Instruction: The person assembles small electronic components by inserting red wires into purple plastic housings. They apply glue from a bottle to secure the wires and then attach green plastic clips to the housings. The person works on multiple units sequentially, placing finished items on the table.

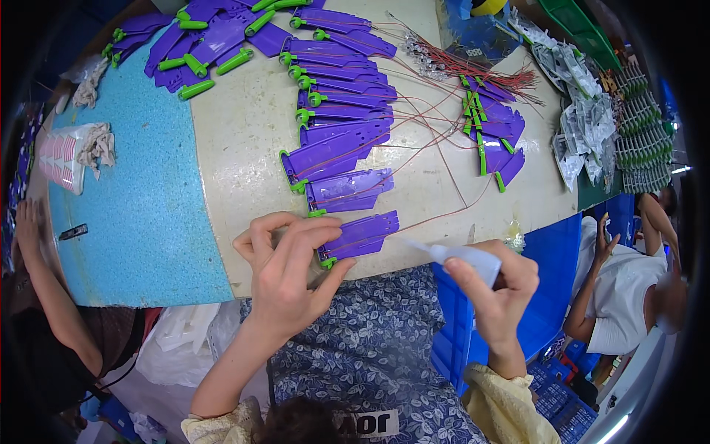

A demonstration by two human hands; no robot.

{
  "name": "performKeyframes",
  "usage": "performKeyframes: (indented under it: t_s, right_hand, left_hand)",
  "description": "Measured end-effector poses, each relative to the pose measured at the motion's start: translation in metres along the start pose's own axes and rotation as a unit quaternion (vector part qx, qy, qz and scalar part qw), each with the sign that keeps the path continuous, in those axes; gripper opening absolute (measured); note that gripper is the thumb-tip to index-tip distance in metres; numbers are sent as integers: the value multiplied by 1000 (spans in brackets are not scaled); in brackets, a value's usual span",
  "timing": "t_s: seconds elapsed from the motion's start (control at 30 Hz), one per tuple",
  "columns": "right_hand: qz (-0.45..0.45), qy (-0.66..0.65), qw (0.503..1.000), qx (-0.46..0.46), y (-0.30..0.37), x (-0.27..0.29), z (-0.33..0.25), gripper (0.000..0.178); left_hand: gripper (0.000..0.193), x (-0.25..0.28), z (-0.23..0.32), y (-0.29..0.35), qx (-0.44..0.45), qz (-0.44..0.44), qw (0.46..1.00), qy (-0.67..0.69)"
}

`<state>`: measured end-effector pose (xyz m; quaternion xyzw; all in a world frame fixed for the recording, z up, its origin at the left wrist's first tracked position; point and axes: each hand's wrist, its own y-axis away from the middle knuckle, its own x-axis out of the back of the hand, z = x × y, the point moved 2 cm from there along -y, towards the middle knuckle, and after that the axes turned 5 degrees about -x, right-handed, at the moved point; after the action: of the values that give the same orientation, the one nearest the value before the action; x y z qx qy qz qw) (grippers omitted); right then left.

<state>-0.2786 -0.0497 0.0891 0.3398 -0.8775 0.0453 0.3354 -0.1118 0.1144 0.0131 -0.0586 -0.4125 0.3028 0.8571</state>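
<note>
My left hand grips the near end of a purple plastic blade-shaped piece at the table's front edge. Thumb and fingers close about its end, beside a small green tip. A thin red wire runs along this piece. In my right hand is a translucent white squeeze bottle with a narrow nozzle. Its nozzle points left toward the purple piece, a little apart from it. Beyond my left hand, similar purple pieces with green ends lie in an overlapping row.
Red wires with small clear ends lie bundled at the far right. More purple pieces with green strips lie below them. A purple-green pile sits far left near a blue mat. A blue bin stands right; co-workers sit at both sides.
</note>
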Motion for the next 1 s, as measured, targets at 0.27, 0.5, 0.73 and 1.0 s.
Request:
performKeyframes:
  t_s: [0.27,0.5,0.73,1.0]
  right_hand:
    - [-30,-76,993,83,-4,-19,-11,16]
    - [-63,-39,992,105,-10,-44,-23,18]
    - [-6,-31,991,127,-18,-41,-34,17]
    - [3,-12,994,107,-33,-58,-35,17]
  left_hand:
    - [33,40,-13,6,7,67,998,8]
    - [31,38,-29,18,47,118,991,43]
    - [26,40,-34,9,73,136,985,73]
    - [25,35,-42,7,116,118,977,136]
